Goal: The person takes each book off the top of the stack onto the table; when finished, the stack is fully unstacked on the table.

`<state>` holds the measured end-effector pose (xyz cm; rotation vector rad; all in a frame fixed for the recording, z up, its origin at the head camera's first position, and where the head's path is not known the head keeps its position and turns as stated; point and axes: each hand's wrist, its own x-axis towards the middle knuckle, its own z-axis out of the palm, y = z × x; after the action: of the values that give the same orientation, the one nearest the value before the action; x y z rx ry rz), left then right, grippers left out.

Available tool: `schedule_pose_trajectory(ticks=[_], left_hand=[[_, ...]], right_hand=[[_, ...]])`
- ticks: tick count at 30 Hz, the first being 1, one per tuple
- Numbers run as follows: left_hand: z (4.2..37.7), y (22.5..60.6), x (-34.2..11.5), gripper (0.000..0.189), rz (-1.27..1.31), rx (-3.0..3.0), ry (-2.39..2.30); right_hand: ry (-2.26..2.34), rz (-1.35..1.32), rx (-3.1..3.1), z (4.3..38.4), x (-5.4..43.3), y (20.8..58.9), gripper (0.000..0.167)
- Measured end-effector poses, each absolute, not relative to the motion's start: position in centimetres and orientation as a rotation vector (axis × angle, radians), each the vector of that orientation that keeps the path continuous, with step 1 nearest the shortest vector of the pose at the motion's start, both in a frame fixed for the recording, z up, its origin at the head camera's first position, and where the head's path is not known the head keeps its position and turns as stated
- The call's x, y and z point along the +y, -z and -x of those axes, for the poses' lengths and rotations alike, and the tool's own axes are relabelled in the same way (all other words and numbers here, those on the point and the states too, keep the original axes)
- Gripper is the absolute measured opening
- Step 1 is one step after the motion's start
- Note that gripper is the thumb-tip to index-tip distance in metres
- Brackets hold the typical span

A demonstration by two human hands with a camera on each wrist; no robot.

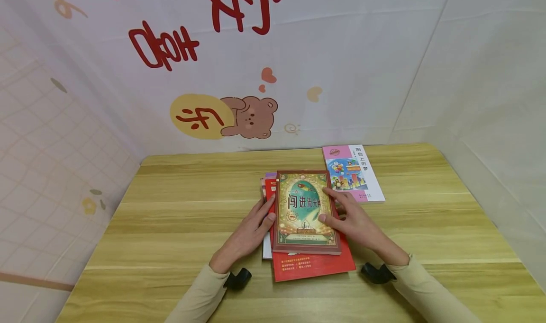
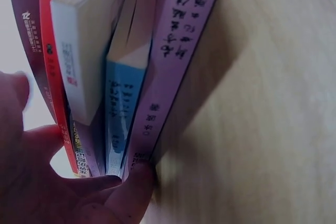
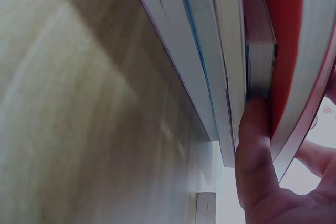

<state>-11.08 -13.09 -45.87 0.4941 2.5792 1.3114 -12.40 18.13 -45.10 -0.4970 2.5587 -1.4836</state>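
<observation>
- The brown-bordered paperback with a gold and green cover [image 1: 303, 211] lies face up on top of an uneven stack, midway between the desk's left and right edges.
- Under it, the bright red paperback [image 1: 315, 265] juts out towards me.
- Lower down, my left wrist view shows a white-spined book [image 2: 79, 56], a blue-spined book [image 2: 123, 106] and, lowest, a lilac-spined book [image 2: 168, 66] against the desk.
- My left hand [image 1: 251, 228] is spread along the stack's left side, fingers touching the spines without curling round any.
- My right hand [image 1: 354, 219] is apart from it on the opposite side, thumb and a finger on the top cover, another finger pressed to page edges beneath the red paperback.
- The pink and white picture-covered book [image 1: 350, 174] lies beyond the stack, towards the back right corner of the yellowish wood-grain desk [image 1: 187, 209].
- Past the desk's back edge hangs a white printed cloth [image 1: 354, 53].
</observation>
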Motion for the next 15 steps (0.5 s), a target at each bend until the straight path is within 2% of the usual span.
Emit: schedule_pose_trajectory(ticks=[15], left_hand=[[10.9,45.9,-13.3,0.066,-0.478,2.551,-1.301]], right_hand=[[1.616,0.476,2.283,12.1,20.3,44.8,0.067]])
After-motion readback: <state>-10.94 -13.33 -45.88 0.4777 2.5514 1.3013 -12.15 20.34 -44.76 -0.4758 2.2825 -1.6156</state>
